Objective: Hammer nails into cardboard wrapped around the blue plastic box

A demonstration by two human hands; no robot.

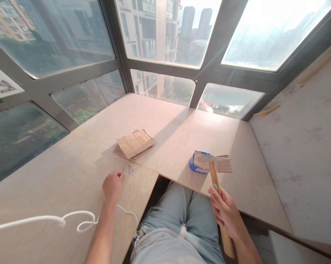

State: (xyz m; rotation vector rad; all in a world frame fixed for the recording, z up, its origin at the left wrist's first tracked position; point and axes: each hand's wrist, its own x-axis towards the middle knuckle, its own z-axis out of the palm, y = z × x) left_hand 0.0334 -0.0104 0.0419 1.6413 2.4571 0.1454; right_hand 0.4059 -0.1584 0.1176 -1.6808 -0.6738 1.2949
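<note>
Beside windows (168, 35), a wooden tabletop (63, 172) bears cardboard (136, 143).

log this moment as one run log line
right hand: grips hammer by wooden handle | left hand: curled near thin nail-like pieces | tan ridged stack, blue container: on tabletop

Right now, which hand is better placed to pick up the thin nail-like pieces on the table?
Left, I'd say. The left hand is close beside the nail-like pieces, though whether it holds something isn't clear. The right hand is farther off, gripping the hammer.
</note>
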